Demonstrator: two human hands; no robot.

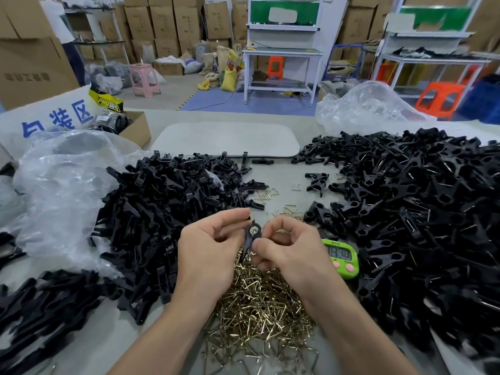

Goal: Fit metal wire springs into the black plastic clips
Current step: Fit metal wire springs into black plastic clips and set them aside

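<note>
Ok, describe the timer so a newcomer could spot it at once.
Start at the big heap of black clips on the right and follow its near-left edge toward the right hand. There, beside the brass wire springs, sits the timer: the only bright green thing nearby, with a digital display and two pink buttons.

The black clip (251, 238) you are holding is a slim piece with a round eye at its top. It stands almost upright, pinched between the fingers of your left hand (208, 255) and right hand (292, 250). Under it on the counter (284, 171) lies a tangled heap of brass-coloured wire springs (257, 307), bent like open triangles. On your left sits a pile of bare clip parts (162, 212). On your right is a wider pile of fitted clips (419, 212), wire glinting in many. A few loose springs (266, 194) lie between the piles.
</note>
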